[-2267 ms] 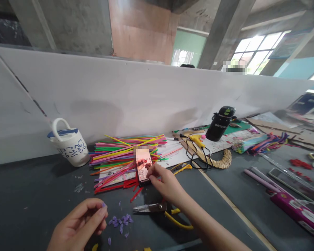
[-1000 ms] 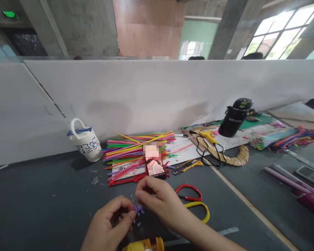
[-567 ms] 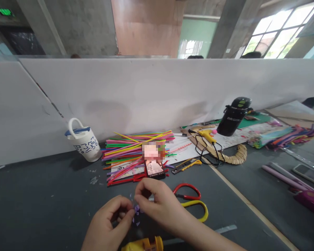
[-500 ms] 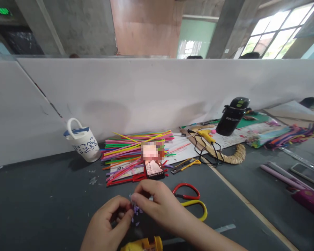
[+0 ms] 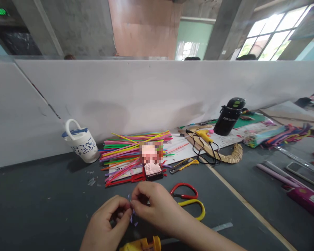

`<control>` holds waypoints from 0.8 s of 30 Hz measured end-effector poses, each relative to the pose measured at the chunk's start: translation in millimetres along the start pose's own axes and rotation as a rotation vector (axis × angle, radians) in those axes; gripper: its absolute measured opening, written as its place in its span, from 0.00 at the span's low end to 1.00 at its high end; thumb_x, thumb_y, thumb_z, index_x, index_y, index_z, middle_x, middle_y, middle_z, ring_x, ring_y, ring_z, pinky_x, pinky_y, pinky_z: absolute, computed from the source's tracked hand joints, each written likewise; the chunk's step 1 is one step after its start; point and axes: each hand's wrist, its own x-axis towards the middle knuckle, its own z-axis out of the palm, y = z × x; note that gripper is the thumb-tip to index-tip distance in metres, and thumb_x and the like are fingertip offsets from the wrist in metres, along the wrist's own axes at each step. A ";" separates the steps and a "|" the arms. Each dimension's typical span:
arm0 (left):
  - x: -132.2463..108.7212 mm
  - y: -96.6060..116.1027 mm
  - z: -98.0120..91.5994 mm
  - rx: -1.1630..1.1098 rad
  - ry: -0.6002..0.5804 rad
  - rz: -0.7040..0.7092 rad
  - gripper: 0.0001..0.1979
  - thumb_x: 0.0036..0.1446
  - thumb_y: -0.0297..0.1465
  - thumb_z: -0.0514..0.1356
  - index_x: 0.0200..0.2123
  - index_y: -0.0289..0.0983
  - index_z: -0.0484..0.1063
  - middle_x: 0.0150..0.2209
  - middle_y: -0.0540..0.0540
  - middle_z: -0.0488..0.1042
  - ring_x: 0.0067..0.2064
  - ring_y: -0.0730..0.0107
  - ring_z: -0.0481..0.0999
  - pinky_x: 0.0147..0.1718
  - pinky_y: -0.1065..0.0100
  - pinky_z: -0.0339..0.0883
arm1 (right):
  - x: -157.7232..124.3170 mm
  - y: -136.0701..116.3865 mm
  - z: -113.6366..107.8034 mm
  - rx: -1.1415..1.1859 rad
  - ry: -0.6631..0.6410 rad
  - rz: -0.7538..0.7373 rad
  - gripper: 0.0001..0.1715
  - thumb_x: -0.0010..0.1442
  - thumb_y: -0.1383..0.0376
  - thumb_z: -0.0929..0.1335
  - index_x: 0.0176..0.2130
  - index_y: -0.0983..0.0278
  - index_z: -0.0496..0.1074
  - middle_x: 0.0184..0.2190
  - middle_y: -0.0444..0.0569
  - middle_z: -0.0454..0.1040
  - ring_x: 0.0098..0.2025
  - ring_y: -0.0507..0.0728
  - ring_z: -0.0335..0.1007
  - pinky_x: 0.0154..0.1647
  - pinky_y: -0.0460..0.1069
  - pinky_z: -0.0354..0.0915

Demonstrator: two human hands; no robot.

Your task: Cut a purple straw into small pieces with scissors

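Note:
Thumb and fingertips are pinched together on my left hand [image 5: 107, 223], low in the middle of the view. Close against it, my right hand [image 5: 157, 205] pinches too, and their fingertips almost meet. What lies between the fingers is too small and covered to make out. Small purple scraps [image 5: 135, 224] lie on the dark table just under the fingertips. Beside my right wrist are scissors with one red and one yellow handle [image 5: 202, 211], their blades hidden behind the hand. A yellow plastic object [image 5: 141, 245] sits at the bottom edge, partly cut off.
Behind the hands, a phone [image 5: 154, 170] leans on a pile of colourful pipe cleaners [image 5: 120, 150]. A white bucket-shaped cup [image 5: 82, 146] stands left. Rightward are a utility knife [image 5: 183, 165], a yellow glue gun [image 5: 205, 135], a black bottle [image 5: 228, 120] and a purple box [image 5: 306, 202].
The view has shifted slightly, so most things sit a little further left. My right fingers have closed more tightly beside the left fingertips. Both hands stay over the purple scraps.

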 end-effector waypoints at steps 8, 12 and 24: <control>3.1 -9.2 -3.6 -0.091 0.005 -0.083 0.08 0.46 0.37 0.59 0.28 0.40 0.74 0.28 0.48 0.76 0.32 0.63 0.75 0.31 0.71 0.67 | 1.3 -1.2 1.3 -0.034 0.017 0.031 0.04 0.50 0.70 0.64 0.25 0.64 0.68 0.21 0.39 0.66 0.23 0.48 0.60 0.22 0.41 0.52; 2.6 -5.0 -0.2 -0.106 0.012 -0.085 0.06 0.45 0.35 0.60 0.24 0.39 0.74 0.23 0.49 0.75 0.27 0.65 0.73 0.27 0.71 0.65 | 0.8 -3.4 1.8 -0.044 0.023 0.046 0.05 0.51 0.69 0.63 0.26 0.64 0.68 0.21 0.40 0.68 0.23 0.48 0.61 0.21 0.41 0.52; -0.3 -1.8 1.5 -0.152 0.067 -0.091 0.05 0.44 0.34 0.61 0.21 0.40 0.73 0.21 0.51 0.73 0.25 0.67 0.71 0.25 0.72 0.63 | 0.1 -6.2 2.6 -0.244 -0.018 -0.012 0.07 0.60 0.67 0.62 0.31 0.64 0.68 0.25 0.40 0.71 0.26 0.47 0.65 0.24 0.39 0.55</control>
